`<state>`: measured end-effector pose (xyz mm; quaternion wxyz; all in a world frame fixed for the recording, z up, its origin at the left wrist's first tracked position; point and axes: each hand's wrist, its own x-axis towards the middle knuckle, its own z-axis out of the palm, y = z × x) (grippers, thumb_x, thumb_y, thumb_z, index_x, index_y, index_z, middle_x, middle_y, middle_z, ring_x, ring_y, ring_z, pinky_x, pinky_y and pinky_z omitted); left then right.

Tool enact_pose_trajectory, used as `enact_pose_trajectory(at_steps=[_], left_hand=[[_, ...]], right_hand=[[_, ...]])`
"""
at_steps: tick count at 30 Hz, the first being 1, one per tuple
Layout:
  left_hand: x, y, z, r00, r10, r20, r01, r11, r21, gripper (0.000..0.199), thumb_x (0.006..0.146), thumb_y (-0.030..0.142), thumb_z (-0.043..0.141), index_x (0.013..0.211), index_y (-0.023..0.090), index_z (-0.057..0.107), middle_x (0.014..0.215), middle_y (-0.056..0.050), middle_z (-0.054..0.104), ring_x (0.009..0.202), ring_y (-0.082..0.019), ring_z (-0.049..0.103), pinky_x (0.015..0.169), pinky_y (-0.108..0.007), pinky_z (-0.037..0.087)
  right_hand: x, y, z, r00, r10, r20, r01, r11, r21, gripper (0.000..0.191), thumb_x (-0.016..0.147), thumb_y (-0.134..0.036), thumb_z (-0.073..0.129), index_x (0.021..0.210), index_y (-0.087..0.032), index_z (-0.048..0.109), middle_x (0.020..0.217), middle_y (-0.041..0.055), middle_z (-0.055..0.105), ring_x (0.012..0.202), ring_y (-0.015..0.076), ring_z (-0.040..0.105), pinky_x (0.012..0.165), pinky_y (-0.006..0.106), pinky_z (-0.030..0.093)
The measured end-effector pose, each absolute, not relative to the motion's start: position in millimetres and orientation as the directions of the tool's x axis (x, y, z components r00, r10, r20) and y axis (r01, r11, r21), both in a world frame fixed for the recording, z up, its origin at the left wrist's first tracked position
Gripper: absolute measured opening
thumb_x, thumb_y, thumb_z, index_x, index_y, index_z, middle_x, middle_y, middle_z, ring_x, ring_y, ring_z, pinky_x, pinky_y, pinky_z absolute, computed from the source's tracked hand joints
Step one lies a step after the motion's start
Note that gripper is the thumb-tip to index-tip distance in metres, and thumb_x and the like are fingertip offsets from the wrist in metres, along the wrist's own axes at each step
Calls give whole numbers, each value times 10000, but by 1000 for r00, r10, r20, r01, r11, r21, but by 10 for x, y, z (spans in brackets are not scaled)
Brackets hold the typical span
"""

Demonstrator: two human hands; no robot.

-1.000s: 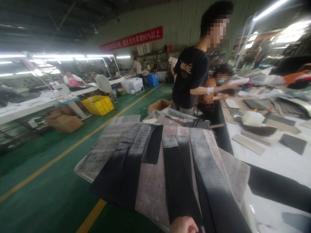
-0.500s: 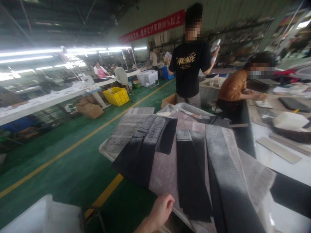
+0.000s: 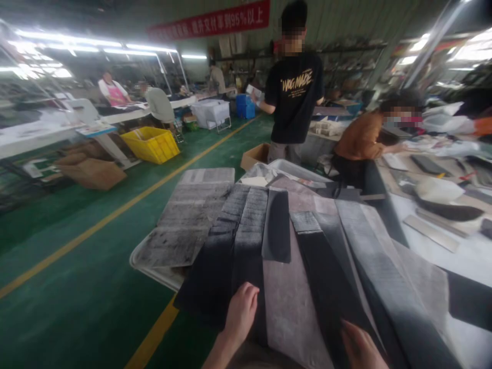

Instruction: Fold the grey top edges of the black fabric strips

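My left hand (image 3: 242, 310) is at the lower middle, over the near end of long black strips (image 3: 219, 261) that look like fabric or leather. Its fingers are curled together, and what they hold, if anything, is hidden. My right hand (image 3: 361, 343) is at the bottom edge, by the near end of another black strip (image 3: 330, 271). Its fingers are blurred and partly cut off, so its grip is unclear. Between the hands lies a worn greyish-pink board (image 3: 288, 302). A short dark piece (image 3: 277, 225) with a curved edge lies on the board's far part.
Beneath the strips are a stained grey board (image 3: 184, 215) and a white tray (image 3: 140, 256). A cluttered white table (image 3: 430, 225) stands at right, where a person (image 3: 357, 133) sits. Another person (image 3: 294, 97) stands ahead. A yellow crate (image 3: 151, 146) sits on the green floor.
My right hand has come into view at the bottom. My left hand is slightly higher and further left. The camera view has shifted, and the front black strips lie at a different slant.
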<state>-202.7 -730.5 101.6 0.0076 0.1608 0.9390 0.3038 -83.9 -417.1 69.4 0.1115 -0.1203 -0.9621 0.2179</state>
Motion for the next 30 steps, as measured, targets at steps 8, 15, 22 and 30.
enact_pose_trajectory(at_steps=[8,15,22,30], left_hand=[[-2558,-7973,782,-881,427,203,472,819,327,268,837,47,478,1008,205,609,1093,-50,568,1100,-226,566,908,-401,531],[-2540,-8067,394,-844,460,276,524,817,240,291,784,51,517,999,218,618,1130,-66,589,1100,-264,578,868,-431,552],[-2532,-8059,385,-853,425,302,501,828,252,265,829,94,475,993,232,631,1112,-57,605,1094,-247,584,861,-410,548],[-2520,-8074,453,-864,422,273,492,821,288,262,858,123,477,1042,226,633,1123,-55,602,1122,-226,562,916,-409,517]], right_hand=[[-2601,-5537,645,-975,6,223,-50,967,-249,434,804,-108,499,1223,-209,546,1245,99,581,1136,268,548,914,400,468],[-2906,-5530,544,-962,-79,261,-120,982,-146,327,832,-74,513,1119,-211,594,1157,67,626,1110,252,542,870,360,455],[-2959,-5478,633,-962,-107,253,-147,978,-146,180,874,-72,493,801,-210,582,851,27,621,836,195,579,738,316,415],[-2985,-5082,1013,-957,8,291,-46,983,-177,161,927,-153,443,874,-191,591,957,60,626,924,202,570,870,347,385]])
